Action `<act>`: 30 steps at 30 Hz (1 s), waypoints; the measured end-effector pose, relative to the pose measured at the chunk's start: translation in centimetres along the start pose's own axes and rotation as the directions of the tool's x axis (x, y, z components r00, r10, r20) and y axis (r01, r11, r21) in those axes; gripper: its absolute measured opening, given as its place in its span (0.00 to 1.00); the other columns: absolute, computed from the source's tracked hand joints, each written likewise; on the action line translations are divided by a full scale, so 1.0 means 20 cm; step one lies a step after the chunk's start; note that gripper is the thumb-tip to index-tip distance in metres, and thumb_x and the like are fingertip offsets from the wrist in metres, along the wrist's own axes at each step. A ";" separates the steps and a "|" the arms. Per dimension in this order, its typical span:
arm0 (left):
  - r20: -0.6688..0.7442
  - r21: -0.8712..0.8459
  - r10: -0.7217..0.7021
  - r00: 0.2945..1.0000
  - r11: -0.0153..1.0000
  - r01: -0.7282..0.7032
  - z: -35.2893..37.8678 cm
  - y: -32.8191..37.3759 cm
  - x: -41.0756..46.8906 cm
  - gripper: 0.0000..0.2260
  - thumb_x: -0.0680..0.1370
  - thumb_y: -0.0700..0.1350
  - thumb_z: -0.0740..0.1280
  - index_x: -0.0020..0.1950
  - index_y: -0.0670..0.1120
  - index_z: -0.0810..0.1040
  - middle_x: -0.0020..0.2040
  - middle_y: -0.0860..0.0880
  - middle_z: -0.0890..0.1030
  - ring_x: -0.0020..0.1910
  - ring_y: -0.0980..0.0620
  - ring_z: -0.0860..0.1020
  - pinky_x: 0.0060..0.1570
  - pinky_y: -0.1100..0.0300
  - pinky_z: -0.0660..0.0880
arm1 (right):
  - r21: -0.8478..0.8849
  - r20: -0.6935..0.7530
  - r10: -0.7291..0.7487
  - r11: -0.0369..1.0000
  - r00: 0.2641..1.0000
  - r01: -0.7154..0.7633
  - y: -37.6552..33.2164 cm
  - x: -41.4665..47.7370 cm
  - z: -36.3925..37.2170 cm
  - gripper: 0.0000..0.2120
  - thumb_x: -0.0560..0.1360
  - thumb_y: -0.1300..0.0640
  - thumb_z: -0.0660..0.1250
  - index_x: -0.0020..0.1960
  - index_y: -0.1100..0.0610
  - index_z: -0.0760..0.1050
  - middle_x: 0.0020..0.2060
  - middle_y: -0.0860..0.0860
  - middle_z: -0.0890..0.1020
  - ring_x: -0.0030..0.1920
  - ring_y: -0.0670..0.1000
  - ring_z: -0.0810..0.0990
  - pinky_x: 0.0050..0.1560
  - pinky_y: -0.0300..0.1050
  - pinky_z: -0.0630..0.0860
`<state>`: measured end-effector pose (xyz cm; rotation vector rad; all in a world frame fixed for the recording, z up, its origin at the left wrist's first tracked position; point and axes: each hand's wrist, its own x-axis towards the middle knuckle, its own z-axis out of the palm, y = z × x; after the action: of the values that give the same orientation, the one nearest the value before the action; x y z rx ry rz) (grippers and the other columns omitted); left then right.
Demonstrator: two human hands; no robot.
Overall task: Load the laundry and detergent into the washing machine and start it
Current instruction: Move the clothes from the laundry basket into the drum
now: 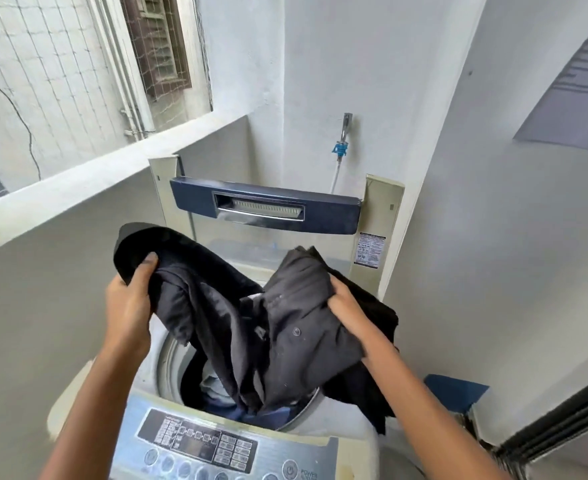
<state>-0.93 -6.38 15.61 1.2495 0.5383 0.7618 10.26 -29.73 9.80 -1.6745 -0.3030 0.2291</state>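
Head view: our left hand point(126, 306) and right hand point(349, 308) both clench fingers point(148, 263) into dark crumpled cloth laundry point(251, 323); below our fingers sits the round steel washing-machine drum point(168, 362).

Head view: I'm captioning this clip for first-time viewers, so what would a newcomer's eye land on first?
First comes the bundle of dark clothes in the middle, gripped by the left hand and right hand over the open washer. Behind it stands the raised blue lid, and at the bottom edge lies the control panel.
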 end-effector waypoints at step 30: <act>0.511 0.205 -0.252 0.822 0.964 0.168 0.09 -0.05 0.02 0.13 0.79 0.49 0.62 0.47 0.40 0.76 0.43 0.40 0.79 0.43 0.47 0.76 0.44 0.56 0.71 | -0.284 0.416 0.188 0.956 0.890 -0.070 -0.16 0.03 0.25 0.04 0.75 0.64 0.64 0.49 0.57 0.73 0.28 0.57 0.79 0.20 0.45 0.75 0.28 0.39 0.76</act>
<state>0.78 -7.40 15.12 1.4442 0.2674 0.1623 9.06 -24.45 12.31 -1.8976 -0.5803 0.7016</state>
